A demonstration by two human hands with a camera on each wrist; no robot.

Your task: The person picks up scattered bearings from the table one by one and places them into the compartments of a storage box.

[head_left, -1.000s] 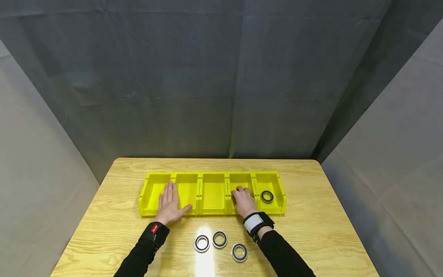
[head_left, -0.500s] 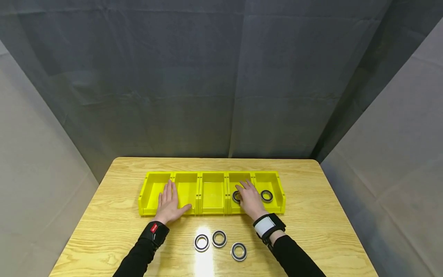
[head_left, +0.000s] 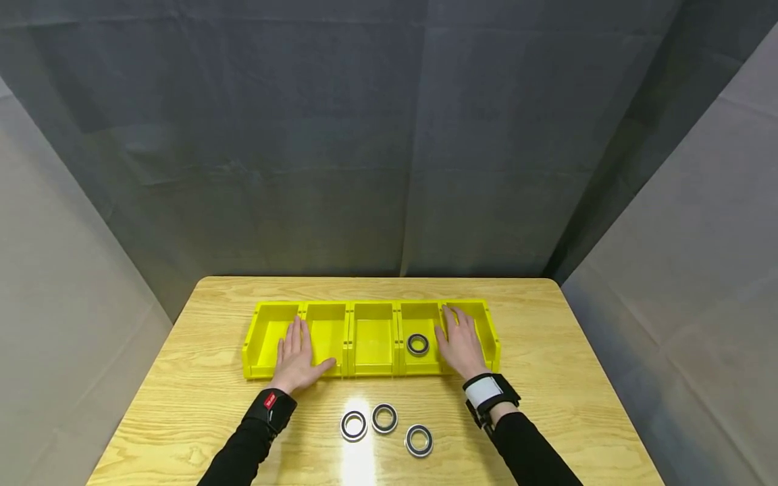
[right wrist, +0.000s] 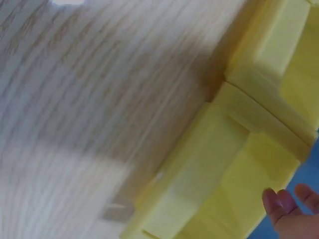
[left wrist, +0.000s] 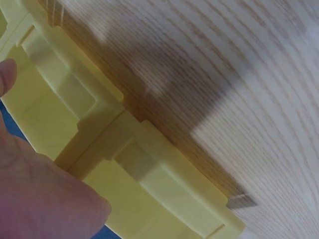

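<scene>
Your right hand point(head_left: 463, 344) has released the bearing point(head_left: 417, 344) in the fourth bin point(head_left: 419, 317) and shifted toward 3 o'clock, fingers spread flat. Your left hand point(head_left: 296, 356) stays flat; three bearings point(head_left: 385, 418) remain at 6 o'clock.

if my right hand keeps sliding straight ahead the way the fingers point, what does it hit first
Probably the far wall of the rightmost bin. The right hand lies flat over that bin, fingers pointing away from you. Height above the bin floor is unclear, so it might pass over the wall.
</scene>
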